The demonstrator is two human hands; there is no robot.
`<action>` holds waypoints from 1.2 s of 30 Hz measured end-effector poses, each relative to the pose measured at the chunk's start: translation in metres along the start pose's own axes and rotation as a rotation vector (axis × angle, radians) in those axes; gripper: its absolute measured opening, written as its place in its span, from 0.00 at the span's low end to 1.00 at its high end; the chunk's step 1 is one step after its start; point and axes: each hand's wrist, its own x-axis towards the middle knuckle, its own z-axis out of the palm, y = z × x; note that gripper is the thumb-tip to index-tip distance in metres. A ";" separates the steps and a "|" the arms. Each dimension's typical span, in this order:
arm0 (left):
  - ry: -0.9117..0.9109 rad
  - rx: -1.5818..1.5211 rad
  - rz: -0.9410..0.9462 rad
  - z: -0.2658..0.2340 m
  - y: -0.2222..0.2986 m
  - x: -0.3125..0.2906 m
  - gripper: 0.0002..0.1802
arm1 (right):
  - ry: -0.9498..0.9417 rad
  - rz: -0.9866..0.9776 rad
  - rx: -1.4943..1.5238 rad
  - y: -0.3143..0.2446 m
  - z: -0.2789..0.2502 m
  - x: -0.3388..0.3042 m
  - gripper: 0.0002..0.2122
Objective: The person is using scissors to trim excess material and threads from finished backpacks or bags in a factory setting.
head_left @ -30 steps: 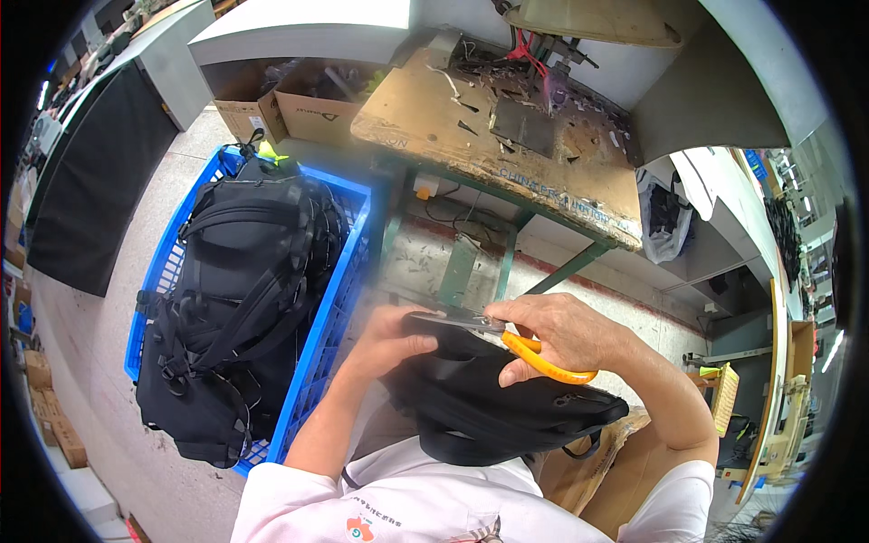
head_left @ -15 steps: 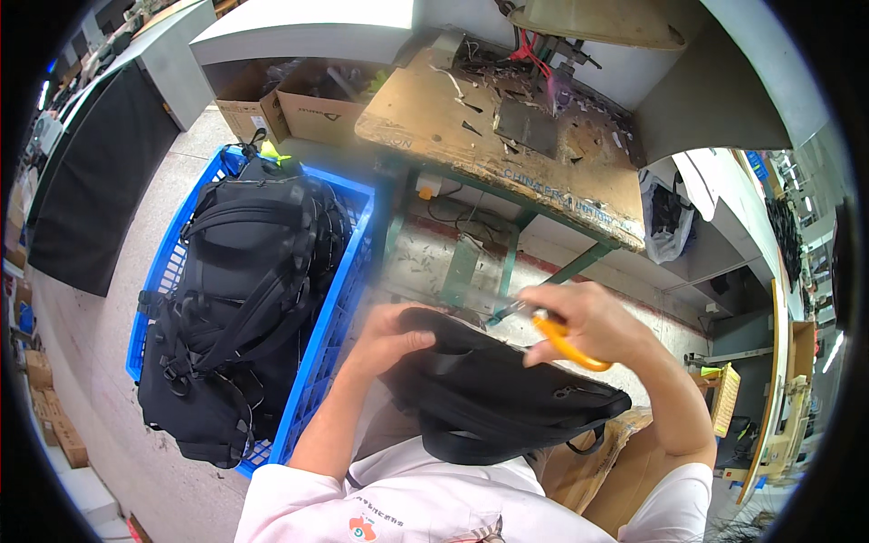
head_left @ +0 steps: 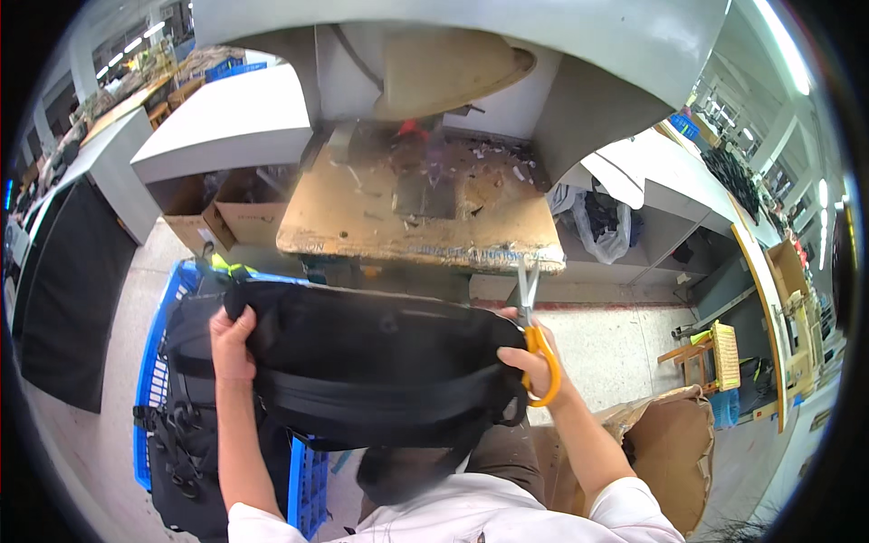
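Observation:
A black fabric bag point(head_left: 362, 348) with a wide strap along its near side is stretched out in front of me. My left hand point(head_left: 233, 342) is closed on its upper left corner, thumb on top. At the bag's right end my right hand point(head_left: 536, 360) is closed around scissors point(head_left: 536, 348) with orange-yellow handles, and its fingers also press on the bag's edge. The scissor blades point away from me, slightly apart. A loose black flap point(head_left: 407, 475) hangs below the bag over my lap.
To my left stands a blue plastic crate point(head_left: 310, 489) holding more black bags point(head_left: 186, 452), partly behind the held one. Ahead is a worn wooden worktable point(head_left: 335, 213) under a grey hood. An open cardboard box point(head_left: 670, 452) is at my right, near a wooden stool point(head_left: 724, 353).
The bag has been raised and spread out to the left, toward the crate. My left hand moved left with it; my right hand came down onto the bag's right end, scissors now pointing away.

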 end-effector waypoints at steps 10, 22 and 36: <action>-0.061 0.208 0.117 -0.003 0.104 0.130 0.12 | 0.003 0.038 0.286 0.008 0.066 0.099 0.24; -0.077 0.347 0.125 0.033 0.120 0.202 0.09 | 0.076 0.100 0.591 0.003 0.078 0.137 0.27; -0.046 0.380 0.095 0.033 0.121 0.225 0.07 | 0.024 0.152 0.644 -0.004 0.079 0.164 0.29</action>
